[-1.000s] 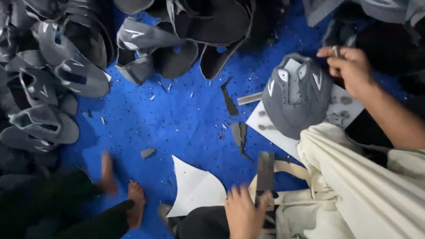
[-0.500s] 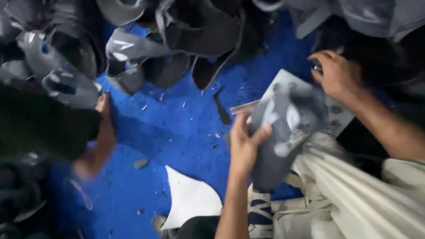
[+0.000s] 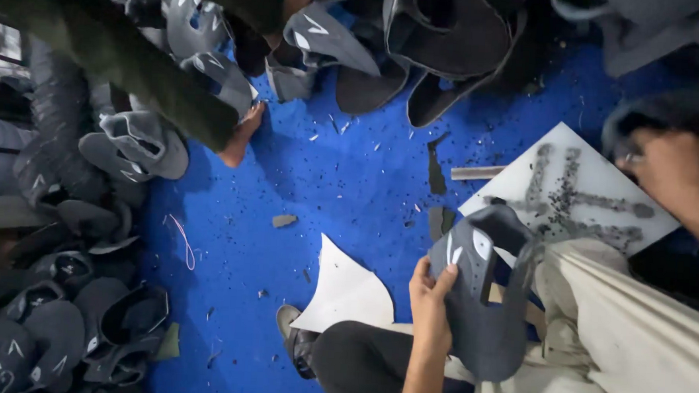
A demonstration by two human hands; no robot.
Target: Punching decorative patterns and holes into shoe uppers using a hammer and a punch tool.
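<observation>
My left hand [image 3: 431, 304] grips the left edge of a dark grey shoe upper [image 3: 483, 307] with small white marks, holding it over my lap and my cream-coloured garment [image 3: 637, 339]. My right hand [image 3: 681, 178] is raised at the right edge, blurred, apart from the upper; a dark curved shape sits by its fingers and I cannot tell whether it holds it. Behind the upper, a white board [image 3: 581, 185] smeared with grey marks lies on the blue floor [image 3: 349, 196].
Piles of grey shoe uppers lie along the left side [image 3: 80, 318] and the top [image 3: 421, 41]. Another person's leg in dark green trousers [image 3: 133, 73] crosses the upper left, bare foot [image 3: 241, 135] on the floor. A white cut sheet [image 3: 344, 292] and scraps lie near my knee.
My left hand has brought the shoe upper down towards my lap. My right hand has drawn off to the right. The other person's leg has shifted from lower left to upper left.
</observation>
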